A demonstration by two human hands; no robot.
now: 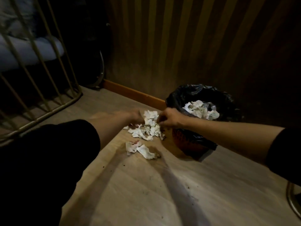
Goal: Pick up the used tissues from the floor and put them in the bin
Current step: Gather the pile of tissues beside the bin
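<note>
A pile of crumpled white tissues [147, 128] lies on the wooden floor just left of the bin [192, 142]. The bin is a dark basket lined with a black bag, and crumpled tissues [200, 110] fill its top. My left hand [136, 118] is blurred and grips the left side of the pile's top. My right hand [168, 118] pinches the same clump from the right, close to the bin's rim. Two more tissues [140, 150], one with a red stain, lie apart nearer to me.
A metal bed frame [40, 95] with bars stands at the left, with bedding above it. A striped wall and wooden skirting board [133, 93] run behind the bin. A curved metal leg [293, 201] shows at the right edge. Dark crumbs dot the floor.
</note>
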